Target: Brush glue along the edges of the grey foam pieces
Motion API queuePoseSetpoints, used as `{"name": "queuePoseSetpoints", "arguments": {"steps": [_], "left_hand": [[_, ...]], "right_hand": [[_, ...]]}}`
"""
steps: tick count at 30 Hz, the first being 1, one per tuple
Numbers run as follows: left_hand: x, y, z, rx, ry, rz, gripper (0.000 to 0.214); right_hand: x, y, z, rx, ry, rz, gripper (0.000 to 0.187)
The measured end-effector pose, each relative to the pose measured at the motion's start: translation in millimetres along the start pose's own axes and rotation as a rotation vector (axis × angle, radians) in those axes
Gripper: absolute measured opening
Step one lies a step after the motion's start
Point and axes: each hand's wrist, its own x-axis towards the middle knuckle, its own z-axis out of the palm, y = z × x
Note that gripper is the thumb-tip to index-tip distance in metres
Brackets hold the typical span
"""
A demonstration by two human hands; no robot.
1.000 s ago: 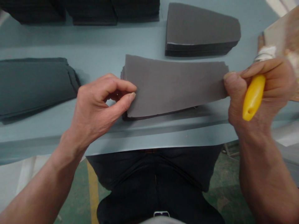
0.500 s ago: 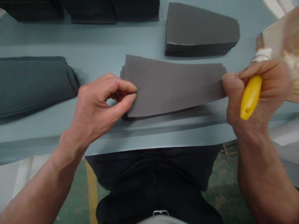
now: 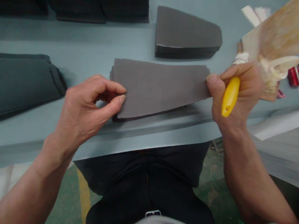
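A stack of grey curved fabric pieces (image 3: 158,87) lies near the front edge of the pale blue table (image 3: 93,49). My left hand (image 3: 86,109) pinches the left end of the top piece between thumb and fingers. My right hand (image 3: 235,93) is closed round a brush with a yellow handle (image 3: 230,96), and its thumb presses the right end of the same top piece. The brush's pale bristles (image 3: 273,73) point up to the right and are blurred.
A thicker pile of grey pieces (image 3: 187,34) sits behind the stack. Dark folded material (image 3: 25,81) lies at the left, more dark stacks (image 3: 98,11) along the far edge. A stained wooden board (image 3: 273,40) stands at the right, with something red (image 3: 293,76) beside it.
The whole view has shifted left, so the stack and both hands sit further left in frame. Both hands keep the same hold on the top piece.
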Motion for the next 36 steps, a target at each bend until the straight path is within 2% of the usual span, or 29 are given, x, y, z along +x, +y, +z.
{"name": "queuePoseSetpoints", "arguments": {"steps": [8, 17, 23, 36], "left_hand": [[0.5, 2.6, 2.4, -0.034, 0.029, -0.119, 0.014], [0.8, 5.3, 4.1, -0.006, 0.061, -0.159, 0.014], [0.0, 3.7, 4.8, 0.015, 0.082, -0.174, 0.016], [-0.1, 3.6, 7.2, -0.008, 0.097, -0.187, 0.015]], "right_hand": [[0.2, -6.4, 5.2, 0.048, 0.029, -0.018, 0.052], [1.5, -7.7, 6.8, 0.097, 0.025, 0.015, 0.026], [2.7, -2.6, 6.5, 0.091, 0.0, 0.01, 0.03], [2.0, -6.2, 2.6, 0.066, -0.034, -0.003, 0.026]]}}
